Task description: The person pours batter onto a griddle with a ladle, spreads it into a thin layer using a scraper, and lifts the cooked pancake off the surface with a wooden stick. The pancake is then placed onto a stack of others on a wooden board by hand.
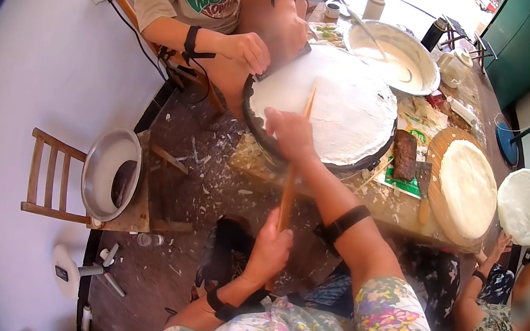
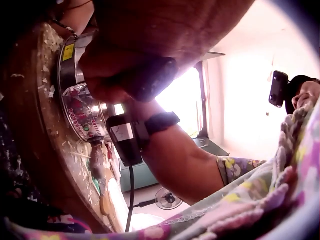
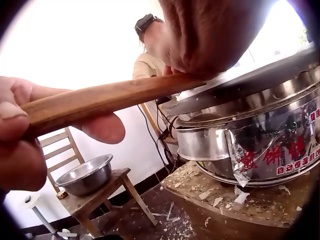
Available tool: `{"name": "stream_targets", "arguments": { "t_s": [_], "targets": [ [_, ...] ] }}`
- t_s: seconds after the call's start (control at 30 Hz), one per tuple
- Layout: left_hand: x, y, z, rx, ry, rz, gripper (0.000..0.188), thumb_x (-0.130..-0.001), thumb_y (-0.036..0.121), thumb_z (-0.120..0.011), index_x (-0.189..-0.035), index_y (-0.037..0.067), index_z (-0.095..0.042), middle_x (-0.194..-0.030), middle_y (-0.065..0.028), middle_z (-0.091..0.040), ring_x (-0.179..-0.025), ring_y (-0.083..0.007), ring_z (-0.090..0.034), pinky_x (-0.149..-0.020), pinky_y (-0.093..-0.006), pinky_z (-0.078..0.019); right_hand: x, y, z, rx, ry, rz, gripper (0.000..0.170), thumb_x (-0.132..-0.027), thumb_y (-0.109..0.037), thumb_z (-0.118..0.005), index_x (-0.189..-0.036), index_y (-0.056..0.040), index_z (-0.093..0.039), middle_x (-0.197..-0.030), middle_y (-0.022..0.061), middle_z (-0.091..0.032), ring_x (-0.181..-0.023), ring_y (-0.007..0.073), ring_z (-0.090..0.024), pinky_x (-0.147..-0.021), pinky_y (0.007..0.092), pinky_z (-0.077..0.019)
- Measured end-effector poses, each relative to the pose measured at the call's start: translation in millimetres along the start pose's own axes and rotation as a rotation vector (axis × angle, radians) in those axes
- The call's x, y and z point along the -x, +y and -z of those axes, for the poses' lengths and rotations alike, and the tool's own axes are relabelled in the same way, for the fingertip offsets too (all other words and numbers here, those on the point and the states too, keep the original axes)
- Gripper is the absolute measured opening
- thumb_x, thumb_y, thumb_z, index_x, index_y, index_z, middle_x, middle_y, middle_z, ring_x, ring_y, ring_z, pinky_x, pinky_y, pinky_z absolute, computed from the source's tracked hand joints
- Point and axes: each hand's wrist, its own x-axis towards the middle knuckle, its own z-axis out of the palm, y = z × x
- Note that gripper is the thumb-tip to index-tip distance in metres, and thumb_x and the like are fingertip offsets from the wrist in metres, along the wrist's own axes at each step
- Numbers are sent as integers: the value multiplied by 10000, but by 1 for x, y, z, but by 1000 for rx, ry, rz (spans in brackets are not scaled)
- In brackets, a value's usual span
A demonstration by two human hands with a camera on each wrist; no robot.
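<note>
A long wooden stick [image 1: 287, 201] [image 3: 105, 99] lies with its thin tip over a white sheet [image 1: 351, 110] on a round griddle [image 1: 382, 158] [image 3: 200, 145]. My left hand [image 1: 270, 250] [image 3: 22, 145] grips the stick's lower part, close to my body. Farther up, at the griddle's near rim, my right hand [image 1: 292, 135] [image 3: 200, 45] is closed round the stick, its fingers partly hidden. Only the dark underside of my left hand [image 2: 120, 75] shows in the left wrist view. At the griddle's far left edge, another person's hand [image 1: 249, 52] is beside a dark flat scraper [image 1: 286, 62].
Beyond the griddle stands a basin of batter [image 1: 425, 69] with a ladle. To the right are a brown block [image 1: 405, 155], a spatula [image 1: 423, 181] and a round board with a pale sheet [image 1: 464, 188]. Another person raises a white disc [image 1: 525, 205]. A metal bowl [image 1: 92, 172] rests at left.
</note>
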Motion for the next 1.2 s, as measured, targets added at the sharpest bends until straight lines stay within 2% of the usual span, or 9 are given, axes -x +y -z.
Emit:
{"name": "stream_targets", "arguments": {
  "t_s": [0.23, 0.37, 0.5, 0.57, 0.63, 0.73, 0.83, 0.93, 1.2],
  "targets": [
    [7, 15, 24, 16, 65, 2, 510, -921, 106, -469, -1400, 165, -302, -655, 23, -408, -423, -43, -339, -350, -212, -286, -13, -25, -30, -39, -126, -141, 686, -942, -609, -346, -552, -109, -606, -530, 95, -564, -608, 316, -604, -649, 412, -470],
    [7, 21, 33, 31, 154, 10, 482, -903, 95, -454, -1368, 168, -348, -608, 46, -393, -404, -43, -345, -324, -216, -292, -23, -36, -45, -31, -209, -165, 691, -927, -615, -363, -539, -101, -613, -550, 108, -582, -625, 328, -612, -675, 416, -475],
    [6, 26, 47, -32, 172, -29, 504, -910, 99, -453, -1393, 125, -310, -646, 18, -403, -422, -49, -343, -346, -217, -282, -32, -37, -61, -41, -211, -137, 668, -920, -607, -372, -572, -99, -633, -576, 129, -593, -658, 350, -615, -682, 426, -477],
    [-10, 3, 66, -369, 203, -227, 498, -895, 87, -457, -1375, 83, -322, -720, -119, -534, -514, -247, -501, -482, -360, -410, -32, -38, -59, -5, -211, -117, 656, -922, -597, -375, -597, -94, -643, -601, 140, -606, -674, 355, -618, -686, 438, -475],
    [0, 10, 66, -638, 246, -399, 507, -885, 90, -475, -1364, 24, -323, -852, -327, -603, -781, -501, -596, -726, -512, -457, -28, -37, -61, 36, -216, -102, 647, -927, -587, -371, -645, -85, -664, -651, 158, -630, -704, 366, -623, -692, 462, -474],
    [6, 6, 76, -1011, 281, -338, 545, -891, 100, -478, -1397, 37, -285, -834, -332, -607, -803, -514, -590, -710, -537, -457, -13, -38, -53, 112, -247, -120, 658, -928, -593, -369, -663, -72, -672, -673, 168, -637, -723, 373, -628, -689, 473, -475],
    [15, 5, 79, -1219, 226, -268, 585, -887, 82, -467, -1423, 49, -233, -823, -333, -610, -829, -517, -586, -722, -566, -451, 8, -32, -43, 140, -126, -70, 680, -939, -598, -354, -652, -67, -670, -681, 173, -637, -717, 375, -630, -674, 475, -478],
    [17, -2, 76, -1322, 190, -403, 586, -867, 66, -495, -1406, 12, -274, -715, -321, -587, -722, -512, -583, -652, -570, -449, 26, -22, -28, 206, -59, -64, 674, -950, -580, -354, -624, -72, -654, -649, 169, -625, -678, 375, -624, -645, 475, -479],
    [20, -8, 41, -1525, 54, -493, 631, -838, 21, -507, -1416, 0, -255, -728, -288, -611, -693, -474, -603, -619, -550, -475, 69, 9, 21, 318, 134, -55, 641, -968, -529, -366, -600, -82, -642, -584, 164, -592, -595, 373, -609, -560, 471, -472]
  ]
}}
